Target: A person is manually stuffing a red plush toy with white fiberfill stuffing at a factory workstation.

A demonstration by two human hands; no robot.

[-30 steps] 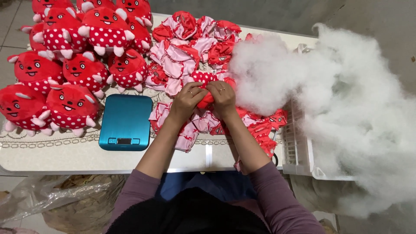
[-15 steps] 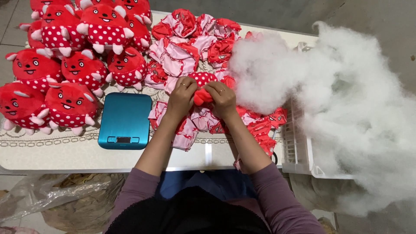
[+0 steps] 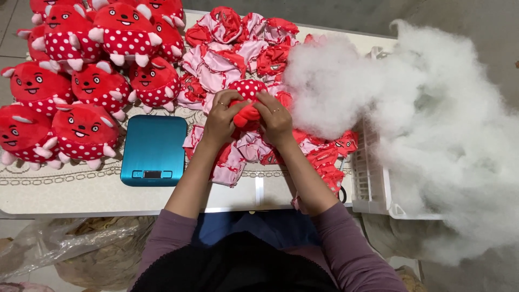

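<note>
Both hands, left hand (image 3: 219, 121) and right hand (image 3: 277, 118), have their grip clamped on the red toy skin (image 3: 246, 103); squeeze unevenly and the stuffing (image 3: 335, 81) may bunch or spill.

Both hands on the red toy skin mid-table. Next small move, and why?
Probably reach the right hand to the white stuffing pile for a tuft. The red toy skin, pinched by both hands (left hand), looks only partly filled beside the plump finished toys, and the stuffing lies right beside it.

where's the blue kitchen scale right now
Head view: the flat blue kitchen scale lies on the table left of the left hand, below the stuffed red plush toys.
</note>
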